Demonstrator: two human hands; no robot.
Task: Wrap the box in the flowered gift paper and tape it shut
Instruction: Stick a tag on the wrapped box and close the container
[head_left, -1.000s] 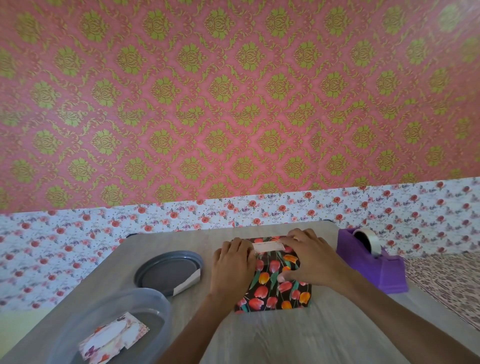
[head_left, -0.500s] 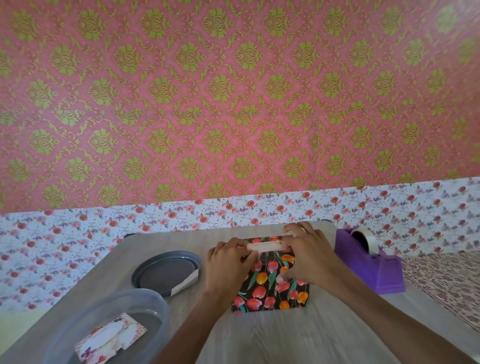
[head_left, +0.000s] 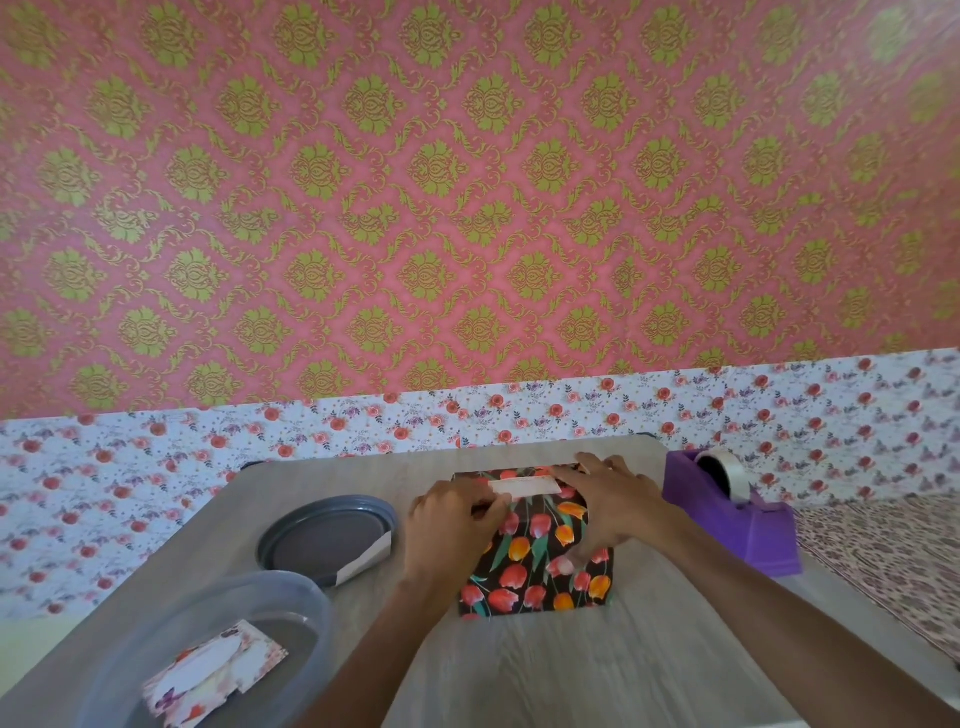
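The box (head_left: 535, 566) sits mid-table, covered in black paper printed with red and orange tulips. A pale strip of tape (head_left: 524, 487) lies across its far top edge. My left hand (head_left: 452, 525) rests on the box's left side, its fingertips pinching the strip's left end. My right hand (head_left: 608, 504) lies flat over the box's right half, fingers spread, touching the strip's right end. The box's left and right faces are hidden by my hands.
A purple tape dispenser (head_left: 737, 519) with a roll stands right of the box. A grey round lid (head_left: 322, 540) with a paper scrap lies to the left. A clear plastic tub (head_left: 291, 608) holding flowered cards is at the front left. Patterned paper (head_left: 893, 561) lies far right.
Both hands have stayed on the box. The left hand's fingers shifted from lying flat to pinching the tape's left end. The head camera moved slightly.
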